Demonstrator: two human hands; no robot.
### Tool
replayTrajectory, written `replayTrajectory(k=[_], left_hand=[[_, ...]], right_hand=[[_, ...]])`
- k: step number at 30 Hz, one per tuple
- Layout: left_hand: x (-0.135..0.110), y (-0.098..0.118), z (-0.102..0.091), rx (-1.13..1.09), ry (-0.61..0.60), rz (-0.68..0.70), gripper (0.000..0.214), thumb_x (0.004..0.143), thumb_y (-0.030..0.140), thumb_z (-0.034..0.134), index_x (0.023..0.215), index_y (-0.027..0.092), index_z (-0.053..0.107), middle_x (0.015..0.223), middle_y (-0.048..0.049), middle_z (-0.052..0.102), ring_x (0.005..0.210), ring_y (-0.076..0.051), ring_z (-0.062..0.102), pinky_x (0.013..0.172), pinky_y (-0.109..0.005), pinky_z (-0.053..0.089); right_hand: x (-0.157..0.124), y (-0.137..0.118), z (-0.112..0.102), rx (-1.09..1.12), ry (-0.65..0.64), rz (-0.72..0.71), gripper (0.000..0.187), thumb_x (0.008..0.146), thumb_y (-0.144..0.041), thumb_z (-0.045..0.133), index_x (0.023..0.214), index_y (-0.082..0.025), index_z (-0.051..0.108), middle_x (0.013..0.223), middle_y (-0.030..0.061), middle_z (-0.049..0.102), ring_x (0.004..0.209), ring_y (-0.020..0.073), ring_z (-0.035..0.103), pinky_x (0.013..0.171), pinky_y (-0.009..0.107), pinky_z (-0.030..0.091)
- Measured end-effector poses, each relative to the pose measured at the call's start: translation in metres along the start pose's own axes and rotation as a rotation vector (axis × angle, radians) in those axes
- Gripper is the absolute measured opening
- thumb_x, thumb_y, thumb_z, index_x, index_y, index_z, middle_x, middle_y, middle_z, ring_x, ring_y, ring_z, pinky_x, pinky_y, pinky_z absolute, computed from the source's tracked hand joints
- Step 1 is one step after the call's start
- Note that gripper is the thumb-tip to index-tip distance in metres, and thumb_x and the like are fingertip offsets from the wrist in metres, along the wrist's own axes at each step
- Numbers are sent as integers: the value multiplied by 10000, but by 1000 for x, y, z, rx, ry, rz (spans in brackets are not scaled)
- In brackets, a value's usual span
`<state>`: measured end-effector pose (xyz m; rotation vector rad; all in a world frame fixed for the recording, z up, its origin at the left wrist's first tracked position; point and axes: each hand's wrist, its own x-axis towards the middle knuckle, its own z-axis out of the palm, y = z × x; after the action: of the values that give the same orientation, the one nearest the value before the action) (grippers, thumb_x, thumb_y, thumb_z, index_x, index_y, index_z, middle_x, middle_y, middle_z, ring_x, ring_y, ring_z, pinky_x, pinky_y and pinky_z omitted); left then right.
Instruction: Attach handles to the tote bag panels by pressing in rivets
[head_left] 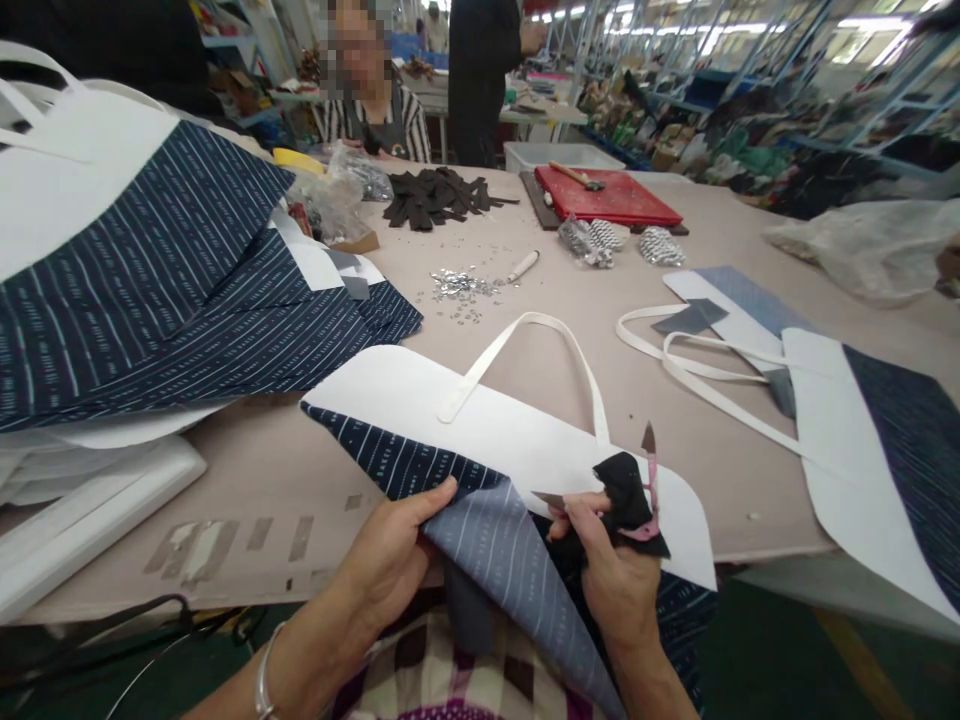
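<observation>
My left hand (397, 550) pinches the turned-up edge of a navy striped fabric piece (555, 580), thumb on top. This fabric joins a white panel (487, 420) lying near the table edge, with a white strap handle (536, 320) looped above it. My right hand (619, 570) is closed over the panel's right part, around a pink-handled bladed tool (651, 490). One dark pointed tip rises above the hand; another metal point shows left of the fingers. Black cloth (626, 490) covers part of the right fingers, so the tool's exact kind is unclear.
Navy-and-white bag pieces (150, 270) are piled on the left; more panels (870, 450) lie right. Small metal pieces (461, 285), a white-handled tool (523, 266), dark strips (439, 197), and a hammer (574, 177) on a red board (615, 197) sit farther back. A person (375, 100) sits opposite.
</observation>
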<state>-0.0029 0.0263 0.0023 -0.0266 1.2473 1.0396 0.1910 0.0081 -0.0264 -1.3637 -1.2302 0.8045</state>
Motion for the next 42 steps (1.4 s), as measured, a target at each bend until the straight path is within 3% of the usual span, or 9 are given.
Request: replayTrajectory(k=[4, 8, 14, 20, 23, 31, 34, 42], left_hand=[[-14, -11, -18, -72, -52, -65, 154, 861, 80, 623, 971, 46, 725, 990, -150, 745, 851, -231, 713, 855, -356, 583], [-25, -24, -31, -205, -72, -149, 223, 919, 148, 569, 1028, 28, 722, 1008, -162, 744, 1028, -272, 681, 994, -399, 522], [-25, -44, -48, -317, -109, -44, 269, 917, 156, 579, 1151, 92, 696, 1141, -117, 719, 1181, -255, 609, 1104, -399, 429], [-22, -50, -61, -278, -206, -81, 224, 839, 150, 675, 1050, 124, 747, 1136, -90, 726, 1226, -276, 573, 1130, -416, 388], [-21, -49, -63, -283, -225, -105, 197, 797, 143, 715, 987, 125, 765, 1090, -82, 743, 1238, -287, 562, 1136, -419, 371], [-18, -52, -74, -273, -458, -219, 223, 823, 245, 693, 988, 114, 764, 1093, -112, 736, 1314, -299, 486, 1170, -429, 281], [-16, -52, -76, -262, -480, -231, 254, 834, 258, 677, 1029, 112, 751, 1132, -118, 721, 1341, -296, 453, 1181, -428, 249], [-9, -57, -83, -276, -540, -239, 296, 903, 278, 578, 1094, 112, 731, 1188, -127, 697, 1355, -295, 435, 1190, -449, 222]], right_hand=[[-13, -6, 6, 60, 19, 103, 242, 908, -319, 609, 703, -193, 629, 608, -16, 659, 642, 157, 656, 722, 300, 523], [-12, -13, 10, 42, 17, 91, 215, 897, -311, 624, 721, -189, 634, 615, -9, 663, 666, 178, 677, 743, 329, 544], [8, -8, 11, 187, 61, 88, 167, 876, -319, 660, 790, -177, 647, 680, 16, 702, 633, 195, 694, 692, 366, 584], [-24, -11, 15, -61, -38, 49, 235, 909, -298, 602, 700, -197, 638, 629, -2, 667, 655, 165, 663, 687, 303, 539], [-34, -8, 17, -70, -35, 18, 213, 911, -275, 591, 716, -205, 640, 620, -12, 653, 658, 165, 655, 676, 298, 531], [-44, -4, 22, -165, -121, -113, 245, 898, -202, 558, 656, -220, 593, 660, 7, 658, 830, 218, 687, 849, 393, 546], [-45, -4, 23, -154, -112, -112, 241, 900, -199, 551, 666, -224, 603, 654, 10, 658, 859, 230, 691, 876, 422, 544], [-47, -1, 21, -195, -126, -95, 240, 915, -189, 548, 683, -234, 588, 678, -9, 659, 933, 203, 670, 889, 361, 523]])
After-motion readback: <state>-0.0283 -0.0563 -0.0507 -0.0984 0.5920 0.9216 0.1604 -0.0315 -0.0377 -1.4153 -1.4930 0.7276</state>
